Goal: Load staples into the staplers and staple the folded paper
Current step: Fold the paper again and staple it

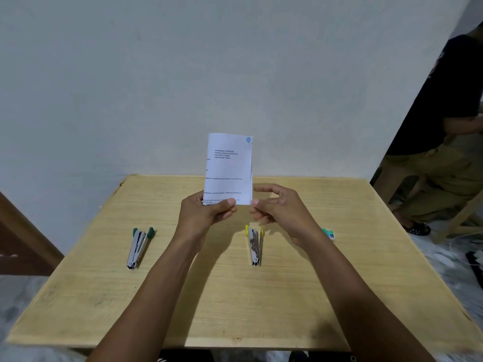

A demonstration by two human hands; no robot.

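Two hands meet at the middle of the frame above a wooden table (pixel 235 296). The left hand (pixel 206 215) grasps the folded paper (pixel 230 168) at its lower edge, thumb on the near face and fingers behind, so that the sheet stands upright with its printed side toward the camera and its upper part set against the pale wall (pixel 156 74). The right hand (pixel 279 207) sits just right of the paper's lower right corner, its fingers loosely curled and its thumb tip at the sheet's edge. Whether it pinches the corner or merely lies beside it cannot be told.

Below and left of the hands, the green-tipped stapler (pixel 137 248) lies on the table, opened out, its green ends pointing toward the top of the frame. Directly below the right hand, the yellow-tipped stapler (pixel 255 245) lies likewise opened, partly in the hand's shadow. The two staplers are well apart.

At centre right, partly hidden behind the right wrist, a small green and white staple box (pixel 328 234) rests on the table.

At the right edge of the frame, a seated person (pixel 439 142) in a dark top and olive trousers is partly visible beyond the table.
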